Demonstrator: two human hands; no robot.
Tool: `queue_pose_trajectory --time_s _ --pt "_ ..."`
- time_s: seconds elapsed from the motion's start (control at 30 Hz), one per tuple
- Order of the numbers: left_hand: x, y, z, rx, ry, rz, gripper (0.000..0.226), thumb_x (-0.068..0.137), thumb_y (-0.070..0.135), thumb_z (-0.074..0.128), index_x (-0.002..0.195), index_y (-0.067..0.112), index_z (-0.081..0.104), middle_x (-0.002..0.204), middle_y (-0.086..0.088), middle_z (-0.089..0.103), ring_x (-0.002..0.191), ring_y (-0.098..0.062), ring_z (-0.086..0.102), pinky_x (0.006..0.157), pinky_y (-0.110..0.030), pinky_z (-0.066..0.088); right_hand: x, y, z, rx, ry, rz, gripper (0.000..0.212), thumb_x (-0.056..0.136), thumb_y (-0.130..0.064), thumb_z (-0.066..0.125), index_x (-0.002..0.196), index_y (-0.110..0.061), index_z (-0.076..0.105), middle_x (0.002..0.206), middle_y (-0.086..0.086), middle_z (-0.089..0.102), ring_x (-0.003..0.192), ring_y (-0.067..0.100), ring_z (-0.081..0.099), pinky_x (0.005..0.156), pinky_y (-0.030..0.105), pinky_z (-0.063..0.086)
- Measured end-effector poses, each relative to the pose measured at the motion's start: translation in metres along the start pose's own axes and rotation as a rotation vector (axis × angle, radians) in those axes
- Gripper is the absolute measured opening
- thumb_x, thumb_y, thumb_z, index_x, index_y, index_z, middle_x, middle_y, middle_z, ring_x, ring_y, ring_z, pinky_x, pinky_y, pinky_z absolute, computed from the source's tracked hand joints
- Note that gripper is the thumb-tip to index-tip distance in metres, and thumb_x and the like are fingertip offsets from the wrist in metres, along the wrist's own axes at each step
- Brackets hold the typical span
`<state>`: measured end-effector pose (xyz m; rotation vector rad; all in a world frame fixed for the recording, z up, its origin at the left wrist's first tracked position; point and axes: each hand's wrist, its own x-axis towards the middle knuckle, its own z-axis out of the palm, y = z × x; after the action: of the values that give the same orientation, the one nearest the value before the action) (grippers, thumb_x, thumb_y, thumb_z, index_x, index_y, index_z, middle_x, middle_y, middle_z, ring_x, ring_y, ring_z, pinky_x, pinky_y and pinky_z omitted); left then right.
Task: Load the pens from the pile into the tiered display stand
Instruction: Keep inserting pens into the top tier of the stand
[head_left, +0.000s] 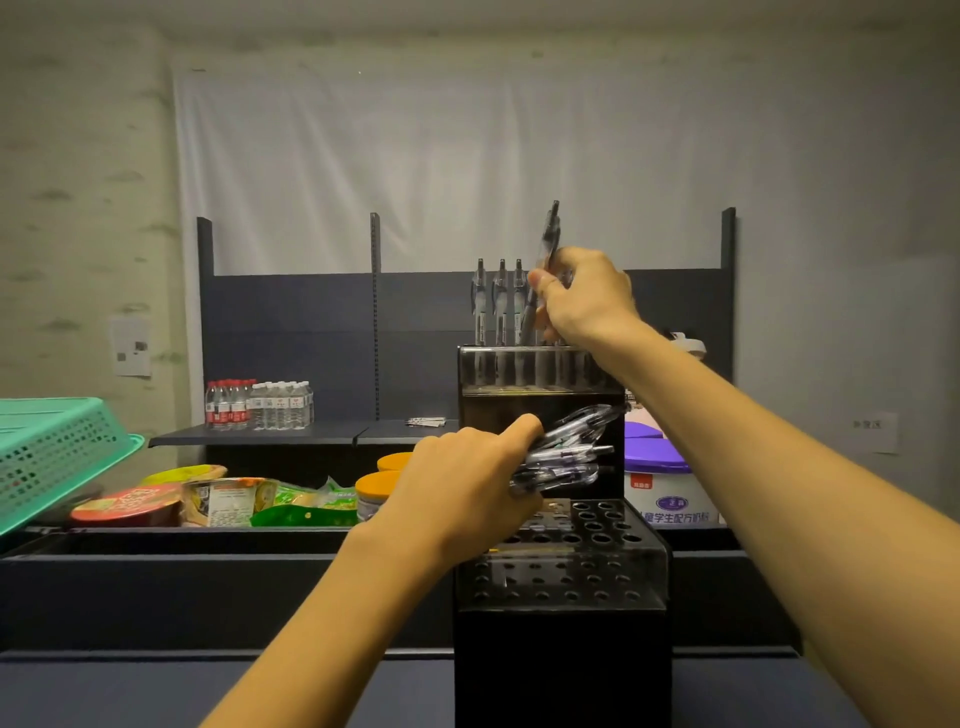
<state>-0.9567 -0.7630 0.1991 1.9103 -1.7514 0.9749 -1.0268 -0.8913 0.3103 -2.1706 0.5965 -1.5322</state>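
Note:
A black tiered display stand (563, 623) with rows of round holes rises in front of me. Three clear-barrelled pens (500, 304) stand upright in its top tier. My right hand (584, 299) is over that top tier, shut on a single pen (544, 249) that points up and tilts slightly right, its tip near the holes. My left hand (462, 493) hovers above the lower tier, shut on a bundle of several pens (569, 449) that stick out to the right.
A teal plastic basket (57, 452) sits at the left. Snack packets and bowls (223, 501) and orange-lidded jars (376, 491) lie behind a dark ledge. Water bottles (260, 405) stand on a far shelf. A purple-lidded tub (662, 478) is right of the stand.

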Motion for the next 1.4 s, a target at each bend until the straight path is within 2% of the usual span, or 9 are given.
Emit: queue_pose_trajectory --time_s 0.1,0.3,0.5,0.63,0.8,0.93,1.07,1.23,1.4 --pt "0.0 0.0 0.001 0.013 0.003 -0.001 0.039 0.089 0.043 0.053 0.121 0.027 0.037 0.102 0.004 0.067 0.083 -0.021 0.061 0.069 -0.034 0.051 0.0 -0.001 0.008 -0.185 0.021 -0.017 0.026 0.094 -0.037 0.059 0.102 -0.013 0.064 0.093 0.004 0.067 0.086 0.023 0.064 0.073 0.034 0.051" --pt "0.0 -0.001 0.001 0.024 0.018 -0.029 0.039 0.089 0.043 0.052 0.12 0.027 0.036 0.098 0.003 0.067 0.08 -0.022 0.059 0.062 -0.029 0.042 0.0 -0.004 0.021 -0.385 0.015 0.04 0.023 0.089 -0.031 0.069 0.089 -0.01 0.061 0.09 0.007 0.063 0.087 0.026 0.063 0.066 0.033 0.048" --pt "-0.002 -0.002 0.003 0.018 -0.005 -0.057 0.038 0.089 0.044 0.053 0.118 0.027 0.035 0.1 0.002 0.066 0.081 -0.023 0.059 0.068 -0.033 0.048 -0.003 -0.009 0.018 -0.465 0.001 0.05 0.025 0.088 -0.028 0.07 0.084 -0.012 0.053 0.09 0.007 0.058 0.084 0.025 0.058 0.065 0.032 0.043" --pt "-0.001 -0.002 0.004 0.0 -0.037 -0.076 0.039 0.09 0.043 0.053 0.12 0.027 0.034 0.104 0.002 0.065 0.083 -0.021 0.06 0.073 -0.036 0.052 -0.01 -0.008 0.012 -0.432 -0.009 0.041 0.039 0.084 -0.04 0.071 0.068 -0.014 0.048 0.082 0.006 0.058 0.079 0.025 0.058 0.063 0.032 0.043" --pt "-0.003 -0.001 0.002 0.022 -0.009 -0.12 0.033 0.092 0.043 0.05 0.114 0.025 0.034 0.098 0.003 0.064 0.076 -0.021 0.055 0.068 -0.035 0.048 -0.029 -0.003 0.002 -0.362 0.08 -0.128 0.029 0.089 -0.038 0.066 0.085 -0.01 0.072 0.085 0.006 0.07 0.083 0.023 0.066 0.077 0.038 0.056" --pt "-0.006 -0.002 0.001 0.036 0.049 -0.148 0.03 0.093 0.041 0.048 0.114 0.024 0.034 0.099 0.003 0.065 0.077 -0.021 0.059 0.068 -0.035 0.051 -0.055 0.002 -0.018 -0.284 0.155 -0.259 0.029 0.093 -0.038 0.06 0.085 -0.014 0.073 0.081 0.003 0.072 0.077 0.019 0.065 0.075 0.032 0.053" --pt "-0.009 -0.002 -0.002 -0.003 0.11 -0.201 0.03 0.092 0.04 0.049 0.114 0.024 0.036 0.1 0.002 0.065 0.079 -0.021 0.059 0.061 -0.031 0.041 -0.075 0.008 -0.033 -0.127 0.019 -0.122 0.022 0.091 -0.038 0.063 0.086 -0.019 0.072 0.079 -0.002 0.07 0.077 0.014 0.066 0.079 0.037 0.056" --pt "-0.01 -0.003 -0.009 0.003 0.184 -0.254 0.031 0.091 0.039 0.05 0.114 0.023 0.036 0.099 0.001 0.066 0.074 -0.023 0.055 0.061 -0.03 0.032 -0.082 0.005 -0.03 0.168 -0.127 0.118 0.022 0.081 -0.037 0.074 0.095 -0.021 0.066 0.098 0.002 0.07 0.097 0.019 0.066 0.089 0.043 0.054" --pt "-0.008 -0.005 -0.013 0.01 0.25 -0.209 0.031 0.092 0.04 0.051 0.115 0.022 0.04 0.101 0.002 0.066 0.081 -0.024 0.062 0.06 -0.03 0.036 -0.088 -0.011 -0.022 0.337 -0.218 0.198 0.02 0.081 -0.025 0.076 0.092 -0.01 0.068 0.09 0.007 0.07 0.083 0.016 0.067 0.063 0.021 0.055"
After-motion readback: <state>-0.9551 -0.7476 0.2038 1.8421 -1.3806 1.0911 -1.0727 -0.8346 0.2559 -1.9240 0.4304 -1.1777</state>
